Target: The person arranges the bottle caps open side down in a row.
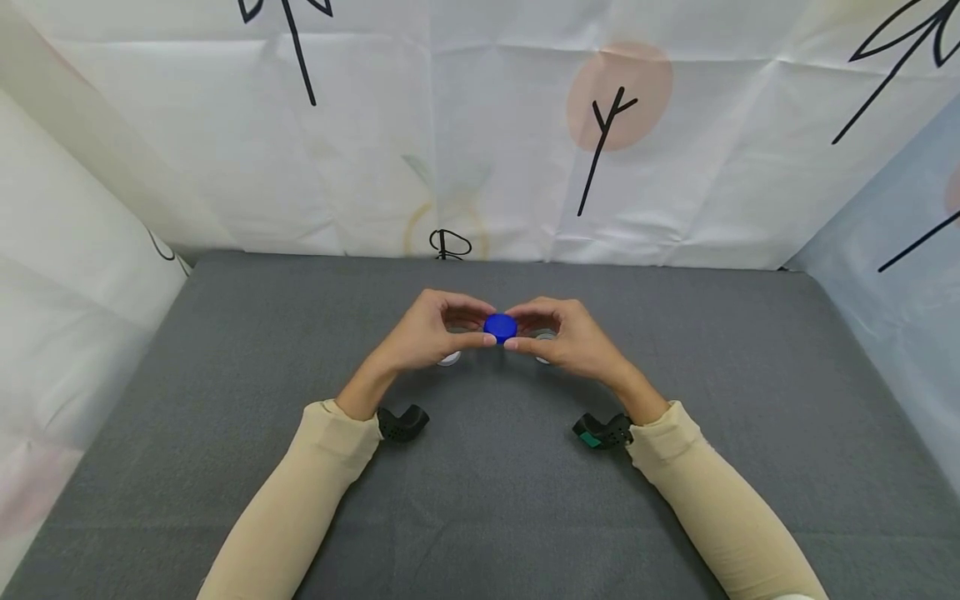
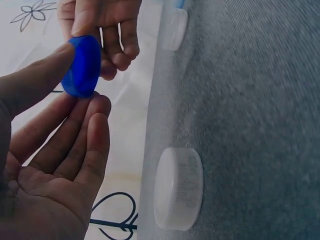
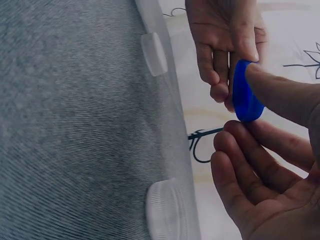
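A blue cap (image 3: 242, 97) is pinched between the thumb and fingers of the right hand (image 3: 280, 172) and touched by the thumb of the left hand (image 3: 225, 32), while a white cap (image 3: 155, 54) and a ribbed, seemingly translucent cap (image 3: 166, 212) are supported on grey cloth (image 3: 75, 125).

I wear long, plain cream sleeves (image 1: 288, 508), their creased cuffs (image 1: 663, 442) ending a little behind my hands. On the inner side of the wrist behind my left hand (image 1: 427, 329) sits a curved black mount (image 1: 403, 424); behind my right hand (image 1: 577, 337), a black, hole-dotted one (image 1: 617, 428) bears a green patch (image 1: 590, 438).
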### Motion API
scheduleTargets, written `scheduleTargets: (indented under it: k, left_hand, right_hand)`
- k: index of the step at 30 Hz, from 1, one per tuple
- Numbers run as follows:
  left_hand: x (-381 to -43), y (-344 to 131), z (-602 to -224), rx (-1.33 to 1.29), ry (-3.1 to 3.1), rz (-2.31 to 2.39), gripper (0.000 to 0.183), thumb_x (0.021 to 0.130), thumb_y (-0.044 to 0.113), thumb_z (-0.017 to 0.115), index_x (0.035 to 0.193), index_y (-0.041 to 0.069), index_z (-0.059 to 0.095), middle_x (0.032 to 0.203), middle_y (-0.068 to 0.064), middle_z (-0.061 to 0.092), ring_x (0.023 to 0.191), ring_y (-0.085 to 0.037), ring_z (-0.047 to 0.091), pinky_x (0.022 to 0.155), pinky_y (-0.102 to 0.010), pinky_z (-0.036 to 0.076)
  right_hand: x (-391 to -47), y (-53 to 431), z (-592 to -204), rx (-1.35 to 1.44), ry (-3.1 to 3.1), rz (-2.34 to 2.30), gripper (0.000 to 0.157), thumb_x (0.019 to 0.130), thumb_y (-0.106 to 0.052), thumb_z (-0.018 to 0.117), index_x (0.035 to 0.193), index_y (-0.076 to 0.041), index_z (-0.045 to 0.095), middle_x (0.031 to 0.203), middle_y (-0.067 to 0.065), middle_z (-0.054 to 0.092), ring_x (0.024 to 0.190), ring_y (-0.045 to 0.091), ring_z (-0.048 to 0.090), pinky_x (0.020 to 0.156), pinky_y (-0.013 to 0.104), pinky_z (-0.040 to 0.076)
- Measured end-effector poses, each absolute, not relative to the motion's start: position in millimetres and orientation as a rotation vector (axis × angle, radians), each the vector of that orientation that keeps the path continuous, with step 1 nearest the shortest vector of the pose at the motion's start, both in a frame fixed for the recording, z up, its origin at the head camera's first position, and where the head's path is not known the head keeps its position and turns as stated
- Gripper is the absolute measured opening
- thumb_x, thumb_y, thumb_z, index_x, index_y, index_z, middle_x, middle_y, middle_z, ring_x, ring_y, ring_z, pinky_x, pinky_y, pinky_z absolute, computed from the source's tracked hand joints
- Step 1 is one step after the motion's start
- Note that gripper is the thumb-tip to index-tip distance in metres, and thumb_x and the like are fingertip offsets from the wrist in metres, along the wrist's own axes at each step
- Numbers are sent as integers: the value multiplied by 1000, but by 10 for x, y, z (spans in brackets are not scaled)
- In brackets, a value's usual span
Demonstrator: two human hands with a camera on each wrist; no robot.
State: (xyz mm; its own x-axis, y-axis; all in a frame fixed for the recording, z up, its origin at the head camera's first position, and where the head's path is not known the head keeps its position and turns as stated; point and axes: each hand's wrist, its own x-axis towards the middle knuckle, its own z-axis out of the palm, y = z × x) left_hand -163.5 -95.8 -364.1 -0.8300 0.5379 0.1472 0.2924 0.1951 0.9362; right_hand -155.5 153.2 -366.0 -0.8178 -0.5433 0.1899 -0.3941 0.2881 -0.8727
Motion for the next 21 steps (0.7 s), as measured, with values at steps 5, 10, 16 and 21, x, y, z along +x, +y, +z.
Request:
scheduleTargets:
  k: [5,10,16,21]
  left_hand:
    - [-1625,-932,-3657,815,2360,1566,38,83,6,85,118,-1,73,112,-11,73,99,-21,69,88,-38,56]
    - [-1603,-893,-3658,764,2469,1404,39,82,9,86,118,2,73,112,-8,73,99,-20,69,88,-36,55]
    - [-1605,-858,-3682,726,2531,1273,39,81,11,88,116,1,74,110,-9,74,100,-20,70,89,-36,55]
    - [-1594,-837,-3690,727,2575,1178,39,81,11,88,116,1,74,110,-10,74,101,-21,70,89,-36,55]
  right_hand:
    - [-1544,1497,-3695,-912,2485,-1475,37,86,-7,83,119,2,71,110,11,70,100,28,68,89,48,54]
    - [-1529,1465,-3736,-939,2584,-1371,38,84,-9,85,118,0,72,110,9,70,100,27,68,88,45,54]
    - [-1518,1428,-3801,-999,2652,-1273,37,84,-10,85,117,0,72,109,8,71,102,26,67,89,43,53]
    - [-1507,1403,-3825,-1024,2684,-1203,36,84,-10,85,117,-1,72,110,7,70,103,23,67,90,42,53]
